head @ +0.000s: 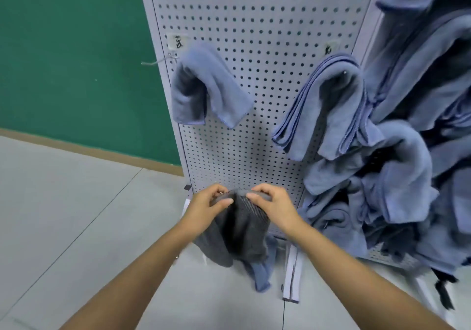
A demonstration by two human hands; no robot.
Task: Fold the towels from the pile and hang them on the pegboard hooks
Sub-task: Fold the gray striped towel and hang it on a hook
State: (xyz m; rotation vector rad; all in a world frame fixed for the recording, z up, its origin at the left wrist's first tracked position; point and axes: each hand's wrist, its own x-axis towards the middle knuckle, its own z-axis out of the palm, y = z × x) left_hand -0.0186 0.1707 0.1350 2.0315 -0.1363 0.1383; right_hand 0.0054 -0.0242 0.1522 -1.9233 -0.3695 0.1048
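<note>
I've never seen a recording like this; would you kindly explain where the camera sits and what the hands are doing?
No machine here: a person works with bare hands, filmed by one camera worn on their head, looking forward and down. The left hand and right hand each pinch the top edge of a grey towel, hanging below them. Ahead stands a white pegboard; a left blue towel and a right blue towel hang on it, and a bare hook juts from its left edge. A pile of blue towels sits at the right.
</note>
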